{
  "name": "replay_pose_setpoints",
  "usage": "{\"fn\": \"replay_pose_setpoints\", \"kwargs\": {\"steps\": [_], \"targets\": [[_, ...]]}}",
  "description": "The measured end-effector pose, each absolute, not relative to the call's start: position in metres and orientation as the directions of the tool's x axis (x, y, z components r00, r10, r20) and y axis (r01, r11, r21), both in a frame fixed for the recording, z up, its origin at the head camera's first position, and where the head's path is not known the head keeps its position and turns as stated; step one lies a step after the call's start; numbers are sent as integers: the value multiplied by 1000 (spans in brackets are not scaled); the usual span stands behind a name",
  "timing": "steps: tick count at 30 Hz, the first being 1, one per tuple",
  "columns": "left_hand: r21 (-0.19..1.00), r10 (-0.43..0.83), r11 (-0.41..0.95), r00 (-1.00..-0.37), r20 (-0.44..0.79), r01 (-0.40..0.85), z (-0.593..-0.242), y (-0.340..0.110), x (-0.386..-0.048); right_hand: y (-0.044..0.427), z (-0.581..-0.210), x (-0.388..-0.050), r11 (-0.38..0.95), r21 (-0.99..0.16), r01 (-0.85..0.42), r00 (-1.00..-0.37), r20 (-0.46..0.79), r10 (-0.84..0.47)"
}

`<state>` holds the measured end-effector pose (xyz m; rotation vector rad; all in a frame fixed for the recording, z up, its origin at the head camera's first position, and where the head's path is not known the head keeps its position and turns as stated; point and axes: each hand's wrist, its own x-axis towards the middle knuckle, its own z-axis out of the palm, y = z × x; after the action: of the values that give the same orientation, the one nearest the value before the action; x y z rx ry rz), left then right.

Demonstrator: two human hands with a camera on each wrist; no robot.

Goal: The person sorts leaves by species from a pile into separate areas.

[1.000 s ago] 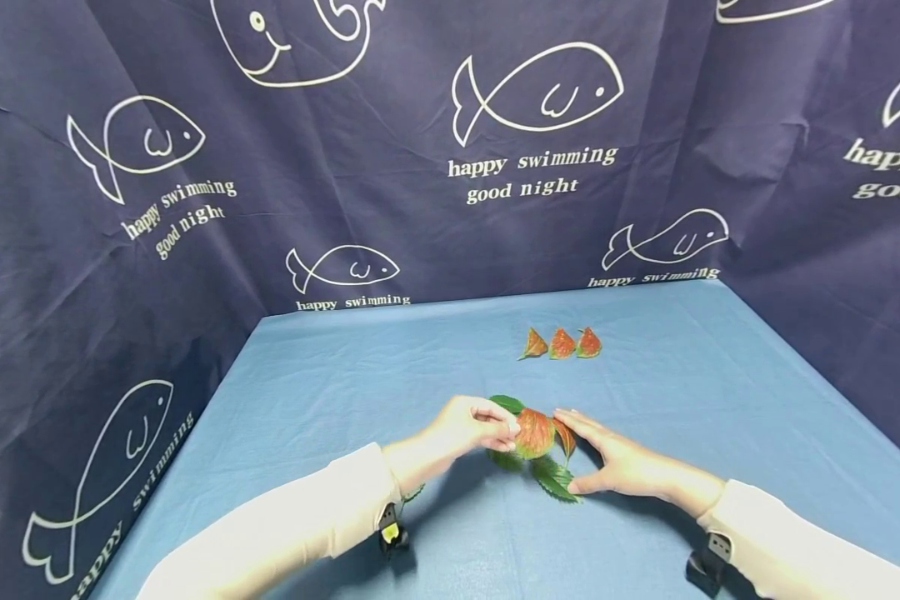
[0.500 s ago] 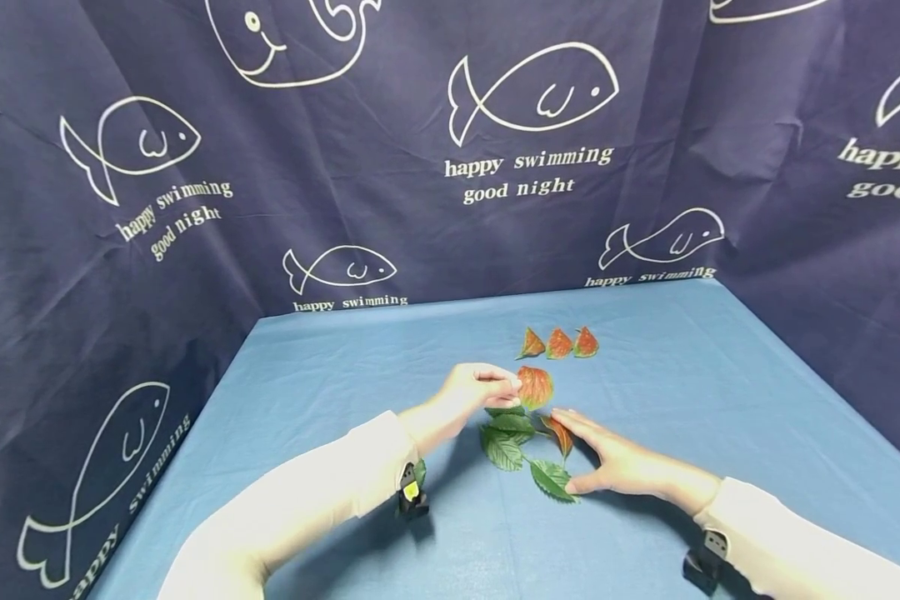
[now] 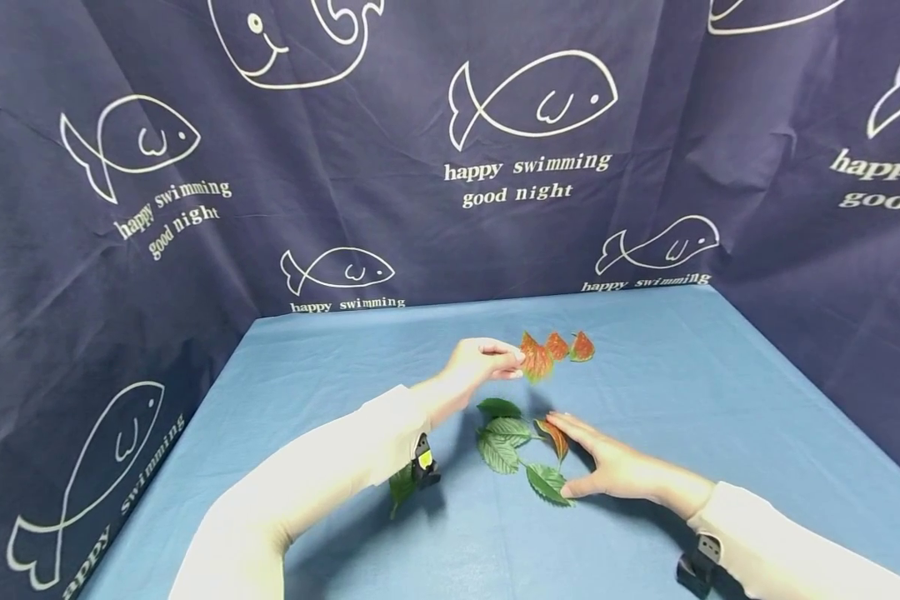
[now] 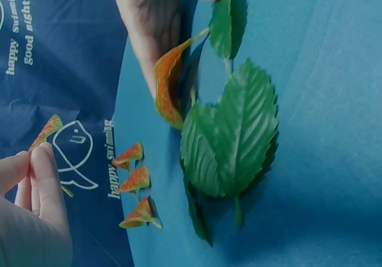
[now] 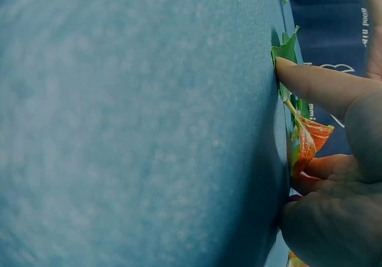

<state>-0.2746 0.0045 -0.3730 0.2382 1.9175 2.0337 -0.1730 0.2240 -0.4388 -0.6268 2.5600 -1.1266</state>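
My left hand (image 3: 482, 367) pinches a red-orange leaf with a yellow-green edge (image 3: 538, 360) between thumb and fingers, raised above the table. In the left wrist view this leaf (image 4: 45, 133) appears edge-on. My right hand (image 3: 618, 465) rests on the table with fingers spread. Its thumb touches a green serrated leaf (image 3: 546, 483), and its fingers lie by a curled orange leaf (image 3: 555, 438). Several green leaves (image 3: 499, 443) overlap just left of these. Behind the held leaf are small red-orange leaves (image 3: 582, 347); the left wrist view shows three in a row (image 4: 136, 180).
A blue cloth (image 3: 720, 400) covers the table. Dark blue curtains with white fish drawings (image 3: 532, 96) stand at the back and sides. Another green leaf (image 3: 401, 486) lies partly hidden by the left forearm, near its wrist camera (image 3: 425, 462).
My left hand has lifted the red-orange leaf off the green leaves and carried it away from me, towards the back row. The right hand has stayed in place.
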Motion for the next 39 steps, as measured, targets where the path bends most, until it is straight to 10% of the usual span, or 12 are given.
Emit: {"fn": "replay_pose_setpoints", "kwargs": {"steps": [39], "targets": [[965,379,218,-898,-222,-147,-416,76,-319,223,-435,-169,608,-751,-258,-873,-88,-479]]}}
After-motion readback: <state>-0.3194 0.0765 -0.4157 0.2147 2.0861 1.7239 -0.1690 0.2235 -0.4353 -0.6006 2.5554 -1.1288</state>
